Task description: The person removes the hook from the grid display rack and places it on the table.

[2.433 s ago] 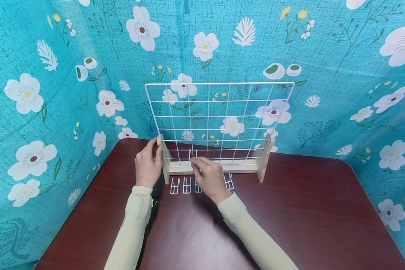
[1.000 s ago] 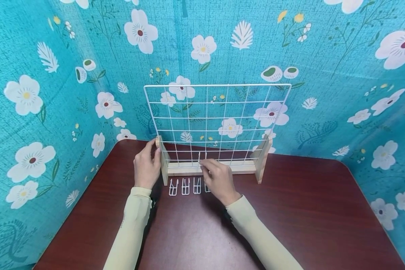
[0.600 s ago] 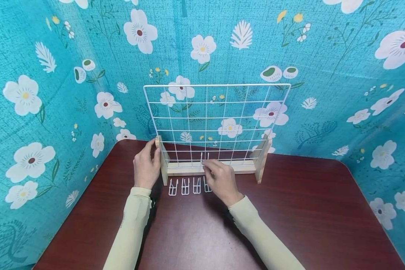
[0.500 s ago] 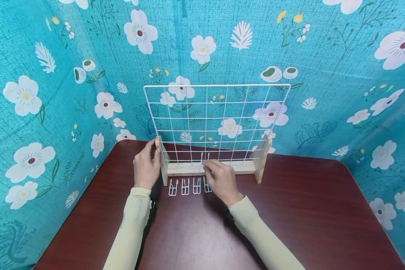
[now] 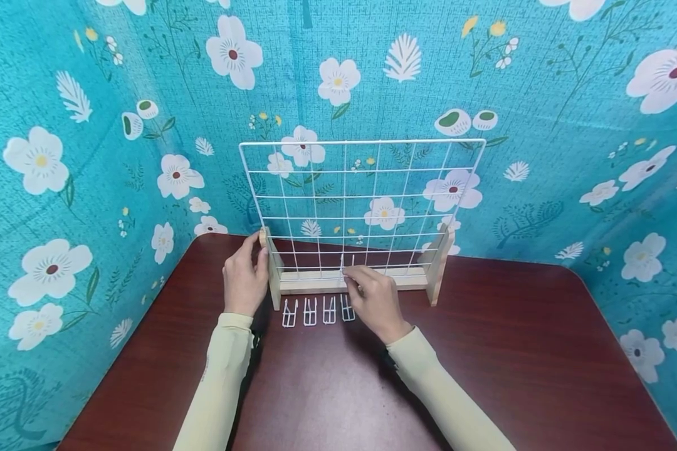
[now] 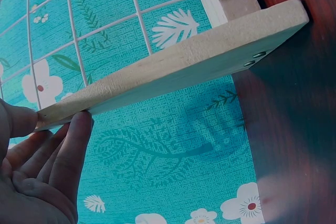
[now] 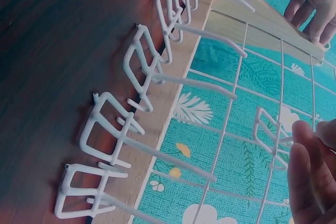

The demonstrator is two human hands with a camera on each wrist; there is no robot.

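Observation:
My left hand (image 5: 245,279) pinches the top of the left wooden upright (image 6: 157,69) between thumb and fingers. This upright supports a white wire grid panel (image 5: 361,141). At the panel's lower middle, my right hand (image 5: 377,302) pinches a white wire hook (image 7: 256,127) by its arm, its two prongs pointing up in the head view. Whether that hook touches the grid wires, I cannot tell. More white wire hooks (image 5: 329,310) lie in a row on the table before the stand; my right hand covers part of the row in the head view.
A wooden base bar (image 5: 310,285) joins the left upright to the right one (image 5: 442,266). The stand is on a dark red-brown table (image 5: 519,357). Blue floral cloth (image 5: 541,94) hangs behind the table and along its sides.
My right hand has moved rightward along the lower grid with the hook, uncovering hooks on the table to its left. The left hand keeps its place on the upright.

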